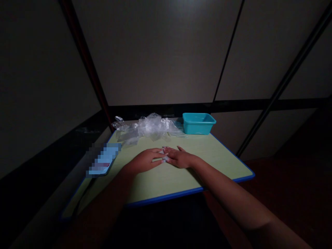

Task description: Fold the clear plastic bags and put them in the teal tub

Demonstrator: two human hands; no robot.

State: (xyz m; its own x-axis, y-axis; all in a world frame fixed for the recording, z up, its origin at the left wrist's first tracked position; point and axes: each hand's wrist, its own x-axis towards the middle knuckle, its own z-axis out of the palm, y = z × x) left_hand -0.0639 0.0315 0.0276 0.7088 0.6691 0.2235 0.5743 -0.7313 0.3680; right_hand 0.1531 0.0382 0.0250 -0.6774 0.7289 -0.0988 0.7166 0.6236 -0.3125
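My left hand (149, 159) lies on the pale green table top (155, 183), its fingers spread and pointing right. Against its fingertips rests my right hand (179, 158), palm down with the fingers apart. A small whitish piece (165, 158), perhaps thin plastic, shows between and under the fingertips of both hands. What it is exactly is too small to tell. Neither hand is closed round anything.
Crumpled clear plastic bags (153, 127) lie along the table's back edge. To their right stands a turquoise basket (198, 128). A phone (105, 160), its screen blurred, is at the table's left edge, with a dark cable below it. Wall panels rise behind.
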